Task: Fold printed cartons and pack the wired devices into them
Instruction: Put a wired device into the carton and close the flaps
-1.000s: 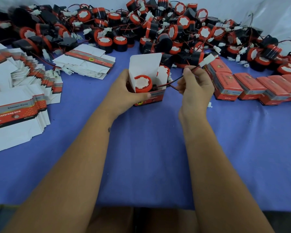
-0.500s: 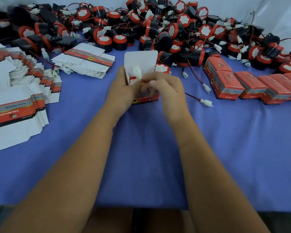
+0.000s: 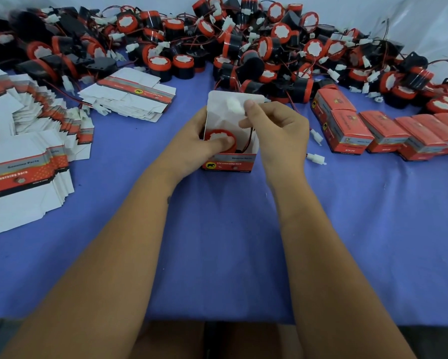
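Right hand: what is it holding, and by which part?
The right hand pinches the device's white wire connector between thumb and fingertips, above the open carton that the left hand steadies.

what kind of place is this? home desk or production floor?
Likely a small hand-packing bench, not a home desk: a big heap of identical wired horns, stacks of flat printed cartons, and a row of closed red boxes.

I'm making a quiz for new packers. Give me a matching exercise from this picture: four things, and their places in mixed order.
Things:
1. open carton
2. white plug
3. flat cartons
4. closed cartons

Places:
A. row on the right of the table
B. stacked on the left of the table
C. pinched by the right hand
D. held by the left hand

Pairs: 1-D, 2-C, 3-B, 4-A
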The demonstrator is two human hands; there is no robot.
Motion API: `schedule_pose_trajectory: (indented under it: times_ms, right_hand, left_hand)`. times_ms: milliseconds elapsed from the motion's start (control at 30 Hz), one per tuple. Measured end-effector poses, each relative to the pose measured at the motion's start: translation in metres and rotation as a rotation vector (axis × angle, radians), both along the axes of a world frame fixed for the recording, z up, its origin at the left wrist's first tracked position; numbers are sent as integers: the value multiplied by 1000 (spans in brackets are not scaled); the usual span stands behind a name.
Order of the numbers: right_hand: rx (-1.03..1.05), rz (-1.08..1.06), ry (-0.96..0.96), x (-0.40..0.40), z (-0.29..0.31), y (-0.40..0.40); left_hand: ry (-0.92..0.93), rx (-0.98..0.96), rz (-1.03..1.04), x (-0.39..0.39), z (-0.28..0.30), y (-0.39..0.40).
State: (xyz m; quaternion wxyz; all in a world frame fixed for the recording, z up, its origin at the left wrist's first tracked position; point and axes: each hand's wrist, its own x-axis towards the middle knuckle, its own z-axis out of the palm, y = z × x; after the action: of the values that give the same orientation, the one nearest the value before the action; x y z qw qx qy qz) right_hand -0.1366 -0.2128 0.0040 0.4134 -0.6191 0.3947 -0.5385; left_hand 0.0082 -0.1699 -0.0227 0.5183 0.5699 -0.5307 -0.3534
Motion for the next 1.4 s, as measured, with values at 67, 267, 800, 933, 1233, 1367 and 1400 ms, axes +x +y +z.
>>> schedule_pose_trajectory:
  times_ms: [67,267,800,933,1233,1367,1400]
  right_hand:
    - [11,-25,7,-1,0,-1]
    - [-39,-75,138,2,-4,-3]
    - [-126,-207,213,7,-7,5]
    - [-207,-257,303,9,-12,3]
    - [-445,-176,515,4,-14,1]
    - [-507,-181,447,5,-15,-1]
    - [-502,-178,440,4,-15,-2]
  left_hand:
    - [22,-11,3,-1,0,-1]
    - [46,-9,6,0,-3,-2]
    - [-25,-17,-43,-2,3,5]
    - [-32,-13,-43,-2,4,5]
    - [-11,-38,189,-3,-4,-1]
    - [-24,-58,337,-3,-3,-1]
    - [-26,-59,353,-3,-3,-1]
